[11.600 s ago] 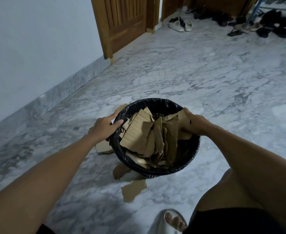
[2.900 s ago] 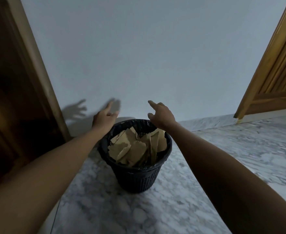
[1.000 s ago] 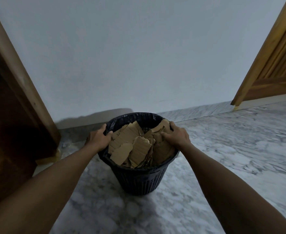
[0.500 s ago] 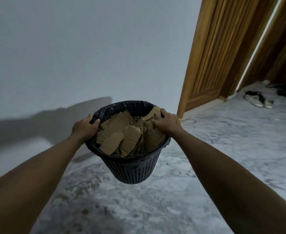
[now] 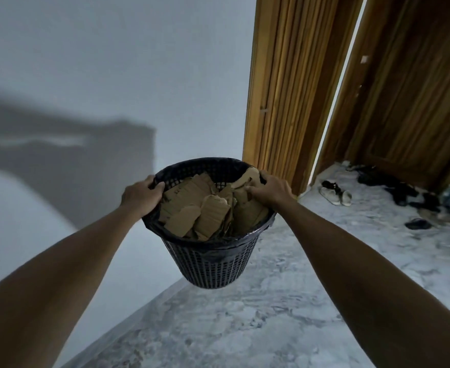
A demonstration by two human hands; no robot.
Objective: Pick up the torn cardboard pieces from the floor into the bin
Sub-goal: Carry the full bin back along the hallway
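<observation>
A black mesh bin (image 5: 213,251) hangs in the air above the marble floor (image 5: 285,314), packed with torn cardboard pieces (image 5: 208,208). The left hand (image 5: 140,195) grips the bin's left rim, fingers closed; the right hand (image 5: 267,189) clamps its right rim and a cardboard piece. Carrying it well probably means keeping the bin level.

No text or labels can be read.

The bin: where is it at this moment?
In the head view the bin hangs centre-frame above the marble floor, gripped at its rim by the left hand and right hand, the wooden door behind.
</observation>
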